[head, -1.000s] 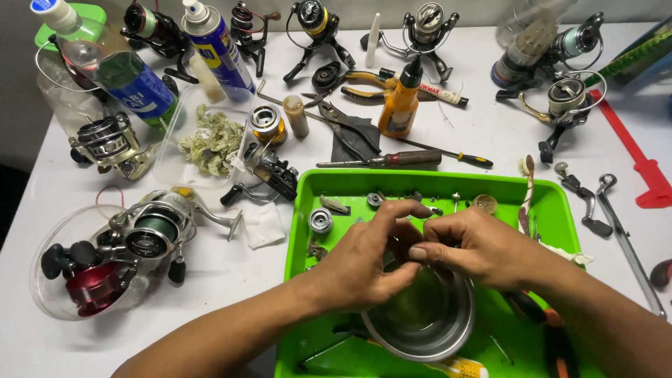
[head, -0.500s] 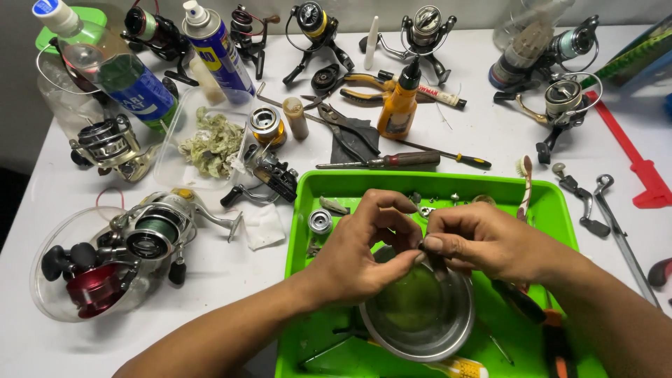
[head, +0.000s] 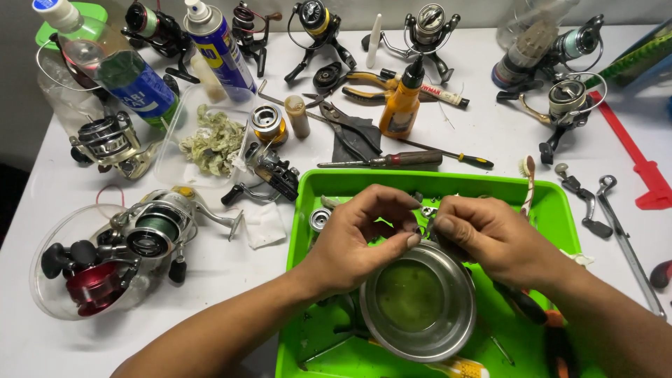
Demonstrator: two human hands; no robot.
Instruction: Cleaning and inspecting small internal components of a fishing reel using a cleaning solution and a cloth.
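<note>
Both hands meet over the far rim of a steel bowl (head: 418, 299). The left hand (head: 357, 241) curls its fingers in, thumb and fingertips pinched on a small metal part (head: 420, 229) that is too tiny to make out; the right hand (head: 490, 238) closes on the same part from the other side, fingertips touching the left's. Just below the pinch, the bowl holds a greenish liquid and sits in a green tray (head: 448, 183). Beyond the tray's far edge lies a screwdriver (head: 402, 160), with an orange bottle (head: 403, 103) past it. Well out to the left rests a fishing reel (head: 157, 227) on the white table (head: 490, 133).
</note>
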